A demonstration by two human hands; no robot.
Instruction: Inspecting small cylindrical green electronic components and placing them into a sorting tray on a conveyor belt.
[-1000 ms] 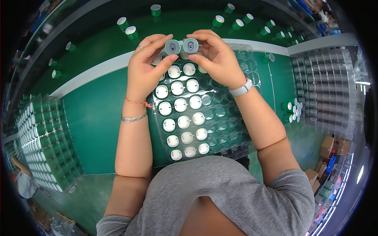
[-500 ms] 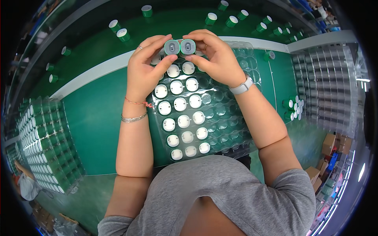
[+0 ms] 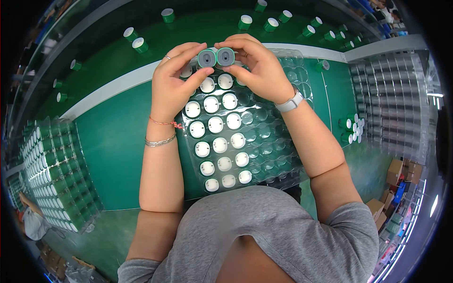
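Observation:
My left hand (image 3: 177, 70) pinches a short green cylinder (image 3: 206, 58) between thumb and fingers, its dark grey end with a small slot turned up toward me. My right hand (image 3: 259, 66) grips a matching green cylinder (image 3: 225, 56) the same way. The two cylinders sit side by side, touching or nearly so, above the far part of a clear plastic tray (image 3: 278, 137). White-topped pieces (image 3: 215, 124) fill several rows on the tray's left side; the round pockets to their right hold none. My fingers hide the cylinders' outer sides.
Beyond the light rail, green cylinders with white tops (image 3: 140, 45) stand scattered on a green belt (image 3: 198, 29). Stacked trays with white-topped pieces (image 3: 45, 174) are at the left. Clear trays (image 3: 391, 104) stand at the right, near a cluster of cylinders (image 3: 354, 125).
The cylinders on the belt have shifted left. Both hands stay in nearly the same place, and the ends of the two held cylinders look darker and slightly tilted.

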